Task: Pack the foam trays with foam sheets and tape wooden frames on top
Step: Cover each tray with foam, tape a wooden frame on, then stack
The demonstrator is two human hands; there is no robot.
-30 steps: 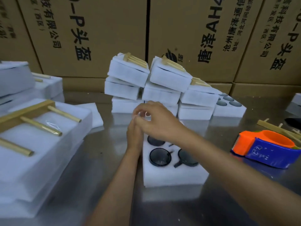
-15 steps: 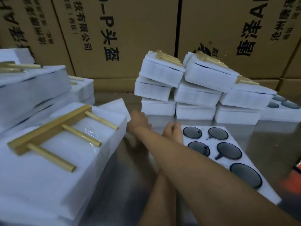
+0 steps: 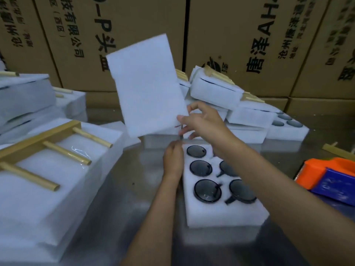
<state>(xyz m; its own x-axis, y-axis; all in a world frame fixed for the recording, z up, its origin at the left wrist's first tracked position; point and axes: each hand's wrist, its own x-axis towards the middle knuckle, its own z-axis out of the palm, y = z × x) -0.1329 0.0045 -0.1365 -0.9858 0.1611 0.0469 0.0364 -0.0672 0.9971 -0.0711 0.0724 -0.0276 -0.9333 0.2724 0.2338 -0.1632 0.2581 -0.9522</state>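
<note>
Foam tray (image 3: pixel 221 214), discs showing, lies uncovered under the hands; left hand (image 3: pixel 172 160) curls at its far corner, grip unclear. Right hand (image 3: pixel 203 121) pinches a sheet (image 3: pixel 148 85) above it. Covering and taping a frame remain; finished packs (image 3: pixel 215 91) sit beyond.

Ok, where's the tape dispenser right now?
In the head view, the tape dispenser sits at the right edge of the table, right of the open foam tray.

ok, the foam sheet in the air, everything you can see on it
The foam sheet is a thin white rectangle, soft-looking, plain and unmarked. It is held up nearly upright, tilted, long side up, above the far end of the open tray. The right hand pinches its lower right corner; nothing else visibly touches it.
</note>
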